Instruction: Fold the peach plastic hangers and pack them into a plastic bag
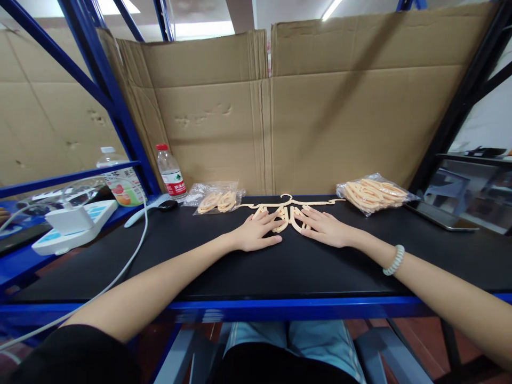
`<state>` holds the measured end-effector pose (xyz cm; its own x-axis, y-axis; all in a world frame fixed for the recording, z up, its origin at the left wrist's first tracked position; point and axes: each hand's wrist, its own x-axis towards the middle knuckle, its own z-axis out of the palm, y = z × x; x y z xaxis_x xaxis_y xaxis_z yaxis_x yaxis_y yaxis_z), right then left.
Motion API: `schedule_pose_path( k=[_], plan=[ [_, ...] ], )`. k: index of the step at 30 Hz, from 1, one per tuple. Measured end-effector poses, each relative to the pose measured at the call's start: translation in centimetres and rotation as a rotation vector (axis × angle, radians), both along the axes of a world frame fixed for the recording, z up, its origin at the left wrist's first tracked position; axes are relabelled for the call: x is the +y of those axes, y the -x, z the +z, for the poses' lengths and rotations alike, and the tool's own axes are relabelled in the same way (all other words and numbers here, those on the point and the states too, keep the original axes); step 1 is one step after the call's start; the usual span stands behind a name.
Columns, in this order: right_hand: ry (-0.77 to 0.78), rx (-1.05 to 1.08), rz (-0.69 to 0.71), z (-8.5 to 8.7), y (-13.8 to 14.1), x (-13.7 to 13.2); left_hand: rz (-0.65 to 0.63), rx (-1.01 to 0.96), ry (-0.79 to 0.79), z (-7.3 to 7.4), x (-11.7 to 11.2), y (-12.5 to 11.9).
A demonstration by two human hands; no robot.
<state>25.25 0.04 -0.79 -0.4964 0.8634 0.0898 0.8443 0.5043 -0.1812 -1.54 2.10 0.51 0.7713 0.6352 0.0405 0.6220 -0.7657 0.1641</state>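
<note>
Both of my hands lie palm down on the black tabletop, fingers stretched out. My left hand (256,233) rests on a cream plastic curved piece (284,221), partly hidden by the fingers. A matching cream curved piece (294,220) lies beneath the fingers of my right hand (330,228). They look like folded hanger parts, though the covered portions cannot be made out. Just beyond the fingertips, a cream clothes hanger (287,202) lies spread out flat, its hook pointing away from me. Neither hand is closed around anything.
Bagged cream hangers sit at the back left (218,200) and back right (374,194). A red-capped water bottle (171,173), a brush (150,209), and a power strip (76,226) with a white cable stand left. A flat device (444,216) lies right. Cardboard (360,117) walls the back.
</note>
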Motion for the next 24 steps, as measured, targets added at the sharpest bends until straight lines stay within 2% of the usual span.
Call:
schedule_pose_path(
  k=[2, 6, 8, 12, 16, 21, 24],
  plan=[
    [-0.044, 0.083, 0.014, 0.0, -0.3, 0.6, -0.010, -0.040, -0.029, 0.1, 0.2, 0.2],
    [-0.333, 0.360, 0.027, 0.7, -2.0, 2.4, -0.018, -0.180, -0.151, 0.5, 1.5, 1.0],
    [-0.419, 0.452, -0.046, 1.1, -3.2, 3.4, 0.017, -0.256, -0.189, 0.5, 2.5, 1.7],
    [-0.409, 0.543, -0.232, 0.6, -5.3, 5.2, 0.170, -0.325, -0.124, 0.2, 4.1, 2.8],
    [-0.401, 0.461, -0.273, -1.0, -6.0, 6.4, 0.215, -0.312, -0.092, -0.4, 4.7, 3.1],
    [-0.466, 0.176, -0.201, -2.1, -5.8, 7.9, 0.197, -0.311, -0.090, -0.6, 4.4, 2.9],
    [-0.485, 0.118, -0.177, -2.4, -5.9, 9.1, 0.208, -0.304, -0.092, -0.6, 4.3, 2.9]
  ],
)
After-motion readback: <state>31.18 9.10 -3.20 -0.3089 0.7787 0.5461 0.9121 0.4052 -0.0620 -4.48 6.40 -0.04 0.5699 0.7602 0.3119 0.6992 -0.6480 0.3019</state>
